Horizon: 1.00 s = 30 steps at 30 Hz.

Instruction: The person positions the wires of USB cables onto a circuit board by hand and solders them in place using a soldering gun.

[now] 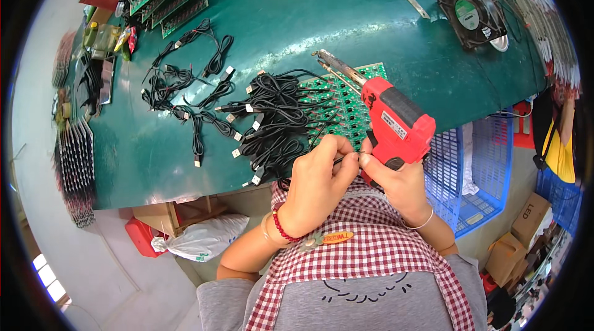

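Spreading across the view, the green worktop [427, 46] carries the electronics, and a blue crate [444, 161] stands lower down, past its near edge on the right. A heap of black cables [272, 111] lies on the worktop, to the left of the green board [354, 101] and overlapping its left side. The red gun [401, 124] hangs over the board's right side; its long axis slants from near right to far left, with the tip [318, 54] pointing away from the body. The right hand [401, 187] grips the gun by its handle, though most of the wrapped fingers are hidden, and its thumb extends toward the left hand [320, 179]. The left hand is closed in a pinch just beside that thumb. What counts most is this: the board lies straight ahead, just past both sets of fingertips, the cables lie ahead and left, nearer the left hand, and the tip is well apart from the fingers. Smallest, a dark lead [338, 160] shows at the left pinch; its end is too small to make out.
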Motion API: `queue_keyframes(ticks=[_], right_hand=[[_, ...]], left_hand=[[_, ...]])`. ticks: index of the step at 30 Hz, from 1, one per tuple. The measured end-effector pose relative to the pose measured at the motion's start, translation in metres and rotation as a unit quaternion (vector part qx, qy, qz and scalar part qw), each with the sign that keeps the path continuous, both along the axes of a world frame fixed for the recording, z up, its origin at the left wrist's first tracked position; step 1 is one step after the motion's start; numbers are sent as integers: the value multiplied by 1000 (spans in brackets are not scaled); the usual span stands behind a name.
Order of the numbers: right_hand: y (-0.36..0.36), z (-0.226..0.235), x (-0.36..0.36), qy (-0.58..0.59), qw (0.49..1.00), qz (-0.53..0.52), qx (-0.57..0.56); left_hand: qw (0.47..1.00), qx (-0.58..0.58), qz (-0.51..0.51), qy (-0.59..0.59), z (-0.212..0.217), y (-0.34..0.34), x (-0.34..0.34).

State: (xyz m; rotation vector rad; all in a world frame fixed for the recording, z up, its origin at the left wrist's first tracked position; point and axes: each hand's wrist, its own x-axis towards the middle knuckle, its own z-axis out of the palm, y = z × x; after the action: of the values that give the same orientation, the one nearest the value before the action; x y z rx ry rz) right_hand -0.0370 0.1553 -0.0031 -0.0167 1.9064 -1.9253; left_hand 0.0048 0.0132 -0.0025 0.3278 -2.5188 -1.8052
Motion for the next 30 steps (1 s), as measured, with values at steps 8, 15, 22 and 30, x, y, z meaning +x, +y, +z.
queue_keyframes(ticks=[8, 15, 22, 30], right_hand=[[8, -15, 9, 31, 997, -73, 1], [88, -30, 24, 116, 991, 0, 71], [124, -43, 58, 60, 993, 6, 105], [112, -36, 58, -31, 996, -6, 78]], left_hand=[[973, -208, -62, 77, -5, -17, -17], [909, -385, -135, 85, -24, -31, -42], [910, -386, -135, 69, -25, -30, -45], [902, -406, -134, 58, -27, -28, -46]])
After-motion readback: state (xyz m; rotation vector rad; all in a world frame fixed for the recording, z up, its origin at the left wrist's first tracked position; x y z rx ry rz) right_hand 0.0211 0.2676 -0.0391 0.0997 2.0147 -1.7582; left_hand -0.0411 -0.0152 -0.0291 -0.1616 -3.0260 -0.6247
